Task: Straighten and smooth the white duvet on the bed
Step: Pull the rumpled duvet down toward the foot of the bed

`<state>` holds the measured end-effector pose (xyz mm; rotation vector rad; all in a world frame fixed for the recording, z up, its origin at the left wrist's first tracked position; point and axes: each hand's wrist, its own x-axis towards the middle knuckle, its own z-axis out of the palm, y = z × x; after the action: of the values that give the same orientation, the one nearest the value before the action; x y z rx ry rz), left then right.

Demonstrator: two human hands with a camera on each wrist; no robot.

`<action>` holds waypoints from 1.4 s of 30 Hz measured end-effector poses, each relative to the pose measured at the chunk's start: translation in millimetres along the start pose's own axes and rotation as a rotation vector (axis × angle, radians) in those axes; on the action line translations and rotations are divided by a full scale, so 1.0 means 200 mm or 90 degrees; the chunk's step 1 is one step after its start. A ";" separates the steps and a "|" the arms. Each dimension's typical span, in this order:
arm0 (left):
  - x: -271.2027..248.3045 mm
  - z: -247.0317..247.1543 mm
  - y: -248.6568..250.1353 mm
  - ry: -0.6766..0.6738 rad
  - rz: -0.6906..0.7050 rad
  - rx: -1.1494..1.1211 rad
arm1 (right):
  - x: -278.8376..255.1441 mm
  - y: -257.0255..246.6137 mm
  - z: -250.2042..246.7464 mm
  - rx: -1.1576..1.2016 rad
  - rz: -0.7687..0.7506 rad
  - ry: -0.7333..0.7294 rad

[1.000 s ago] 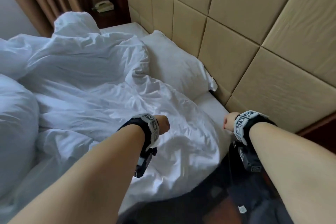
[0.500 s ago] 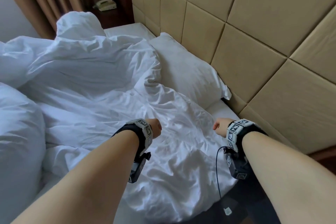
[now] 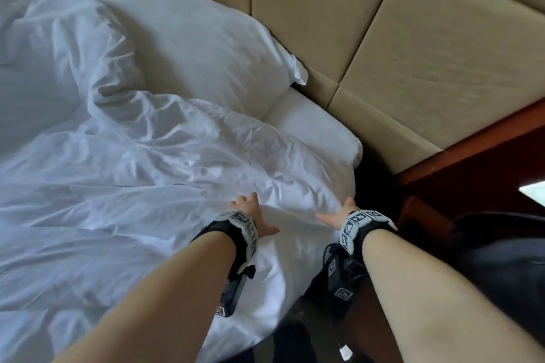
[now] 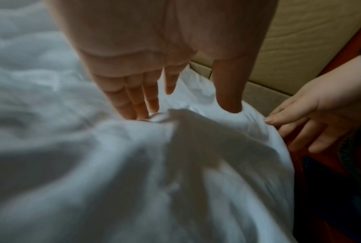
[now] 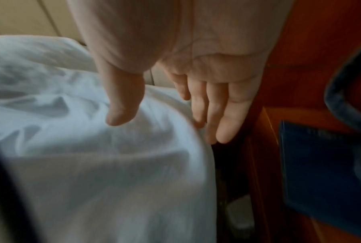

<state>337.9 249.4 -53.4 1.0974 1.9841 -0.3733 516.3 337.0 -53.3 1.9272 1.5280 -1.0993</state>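
White duvet under both flat hands; no writing legible.

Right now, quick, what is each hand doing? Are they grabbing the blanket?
Left hand: open, fingers straight, tips pressing the white duvet, not grabbing.
Right hand: open, fingers straight beside the duvet's edge, holding nothing.
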 end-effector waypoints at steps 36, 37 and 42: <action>0.11 0.04 0.28 0.140 -0.001 -0.078 | 0.39 0.08 -0.19 -0.021 -0.042 0.168; 0.06 0.03 0.21 0.162 -0.025 -0.083 | 0.34 0.03 -0.17 -0.063 -0.095 0.175; -0.23 0.09 -0.22 0.212 -0.115 -0.043 | -0.03 -0.22 0.09 -0.100 -0.352 0.095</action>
<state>325.7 186.6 -34.3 0.9893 2.3814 -0.2250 468.4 333.2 -53.3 1.5459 2.2426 -1.0156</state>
